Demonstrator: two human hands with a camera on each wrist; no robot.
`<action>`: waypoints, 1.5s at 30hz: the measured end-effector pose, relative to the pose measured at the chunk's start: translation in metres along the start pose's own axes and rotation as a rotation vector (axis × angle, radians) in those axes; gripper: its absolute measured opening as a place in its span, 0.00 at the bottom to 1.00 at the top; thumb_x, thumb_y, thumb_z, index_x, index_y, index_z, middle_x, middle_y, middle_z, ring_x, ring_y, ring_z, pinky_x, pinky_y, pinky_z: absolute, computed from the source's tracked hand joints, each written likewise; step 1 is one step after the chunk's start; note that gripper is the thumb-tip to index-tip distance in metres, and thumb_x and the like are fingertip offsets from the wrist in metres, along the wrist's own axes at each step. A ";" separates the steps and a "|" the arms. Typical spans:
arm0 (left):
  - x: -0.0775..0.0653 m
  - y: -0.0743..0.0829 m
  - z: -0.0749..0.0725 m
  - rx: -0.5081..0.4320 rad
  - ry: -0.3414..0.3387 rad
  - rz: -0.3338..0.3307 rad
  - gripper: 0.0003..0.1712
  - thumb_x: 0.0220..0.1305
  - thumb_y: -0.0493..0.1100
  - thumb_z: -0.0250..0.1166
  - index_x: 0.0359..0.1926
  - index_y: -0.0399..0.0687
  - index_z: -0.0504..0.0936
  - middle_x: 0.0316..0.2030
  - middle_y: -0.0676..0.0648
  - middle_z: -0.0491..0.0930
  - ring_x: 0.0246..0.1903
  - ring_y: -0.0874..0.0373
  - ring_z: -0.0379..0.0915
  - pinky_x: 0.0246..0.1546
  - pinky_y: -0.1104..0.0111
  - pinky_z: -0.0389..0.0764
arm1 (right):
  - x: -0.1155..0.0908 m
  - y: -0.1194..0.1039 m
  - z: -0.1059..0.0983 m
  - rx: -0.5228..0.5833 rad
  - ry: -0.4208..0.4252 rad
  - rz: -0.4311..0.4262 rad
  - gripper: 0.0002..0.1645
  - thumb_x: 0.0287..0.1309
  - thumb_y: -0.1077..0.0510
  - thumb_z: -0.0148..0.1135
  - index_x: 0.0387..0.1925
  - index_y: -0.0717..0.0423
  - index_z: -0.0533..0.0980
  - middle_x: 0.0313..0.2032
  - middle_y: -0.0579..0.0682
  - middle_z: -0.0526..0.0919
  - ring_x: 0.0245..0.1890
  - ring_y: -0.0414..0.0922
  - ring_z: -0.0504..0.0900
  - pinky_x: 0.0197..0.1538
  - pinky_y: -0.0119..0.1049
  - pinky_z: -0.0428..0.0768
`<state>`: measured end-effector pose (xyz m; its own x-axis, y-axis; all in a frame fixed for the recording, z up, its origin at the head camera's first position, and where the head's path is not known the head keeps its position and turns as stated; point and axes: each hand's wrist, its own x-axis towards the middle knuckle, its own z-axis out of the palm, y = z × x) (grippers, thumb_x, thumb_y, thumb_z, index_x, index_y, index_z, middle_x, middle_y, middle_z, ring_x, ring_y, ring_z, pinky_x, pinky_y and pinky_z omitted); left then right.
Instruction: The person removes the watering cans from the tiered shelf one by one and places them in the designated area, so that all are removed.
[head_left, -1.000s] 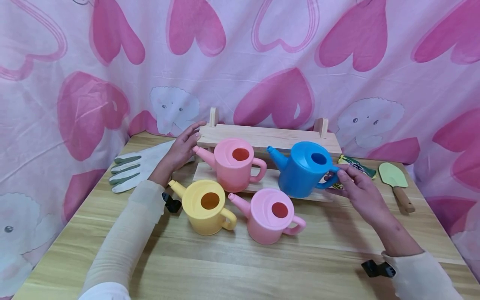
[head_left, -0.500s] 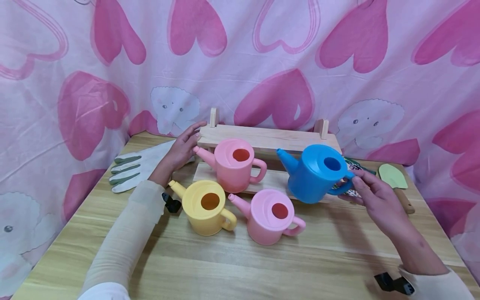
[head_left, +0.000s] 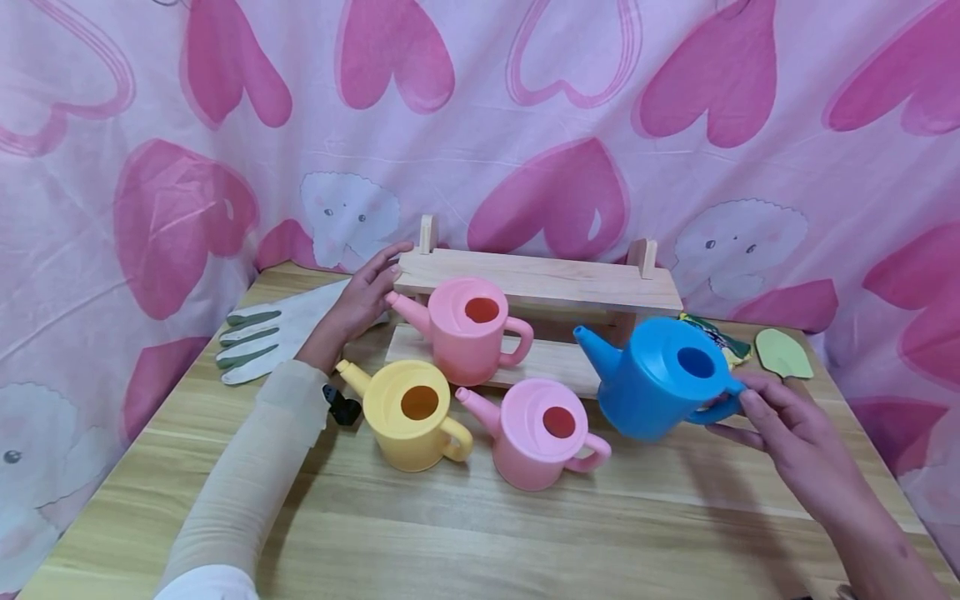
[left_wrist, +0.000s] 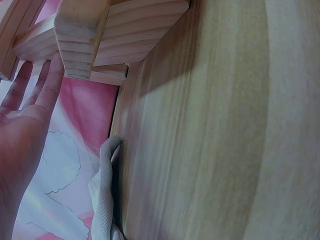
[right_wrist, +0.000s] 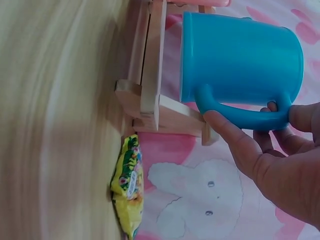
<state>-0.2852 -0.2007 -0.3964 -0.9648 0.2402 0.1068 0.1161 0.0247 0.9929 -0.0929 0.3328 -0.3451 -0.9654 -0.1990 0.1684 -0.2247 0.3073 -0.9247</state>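
Note:
My right hand grips the handle of a blue watering can, which hangs in the air to the right of the shelf, its spout pointing left. In the right wrist view the fingers curl round that handle. My left hand touches the left end of the two-tier wooden shelf with fairly straight fingers, as the left wrist view shows too. On the lower tier stands a coral-pink watering can. In front of the shelf a yellow watering can and a light pink watering can stand upright.
A white and green glove lies at the left, partly behind my left forearm. Right of the shelf lie a yellow-green packet and a trowel with a pale green blade, its handle mostly hidden. A pink heart-patterned curtain hangs behind the table.
My right hand has carried the blue watering can right and toward me, away from the lower shelf tier. The left hand and the other watering cans have stayed in place.

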 end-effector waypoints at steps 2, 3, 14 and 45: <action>0.001 0.000 0.000 -0.001 0.000 0.002 0.30 0.80 0.56 0.53 0.78 0.64 0.63 0.72 0.44 0.63 0.62 0.45 0.69 0.55 0.67 0.81 | -0.006 0.003 -0.001 0.012 0.012 0.008 0.22 0.81 0.62 0.44 0.68 0.67 0.69 0.56 0.53 0.76 0.52 0.40 0.83 0.43 0.36 0.87; 0.001 0.000 0.000 -0.007 -0.003 0.004 0.30 0.80 0.55 0.53 0.78 0.64 0.63 0.72 0.44 0.63 0.62 0.45 0.69 0.55 0.67 0.81 | -0.009 0.004 -0.001 0.008 0.014 0.011 0.22 0.81 0.62 0.44 0.68 0.67 0.69 0.56 0.52 0.77 0.52 0.39 0.83 0.42 0.36 0.87; 0.001 -0.001 -0.001 -0.073 -0.023 0.017 0.29 0.81 0.52 0.53 0.78 0.61 0.63 0.73 0.41 0.62 0.62 0.46 0.68 0.57 0.65 0.80 | -0.029 0.012 -0.007 -0.104 0.035 0.134 0.22 0.82 0.58 0.45 0.69 0.61 0.69 0.55 0.44 0.80 0.50 0.35 0.84 0.40 0.36 0.88; 0.001 0.000 -0.001 -0.035 -0.004 -0.004 0.29 0.81 0.54 0.54 0.78 0.62 0.63 0.73 0.44 0.62 0.63 0.44 0.68 0.56 0.66 0.80 | -0.038 0.042 0.001 -0.035 -0.001 0.379 0.31 0.81 0.47 0.45 0.69 0.67 0.65 0.54 0.37 0.78 0.49 0.32 0.83 0.45 0.47 0.87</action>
<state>-0.2863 -0.2011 -0.3959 -0.9643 0.2440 0.1030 0.1041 -0.0081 0.9945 -0.0657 0.3519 -0.3906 -0.9807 -0.0663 -0.1840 0.1441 0.3908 -0.9091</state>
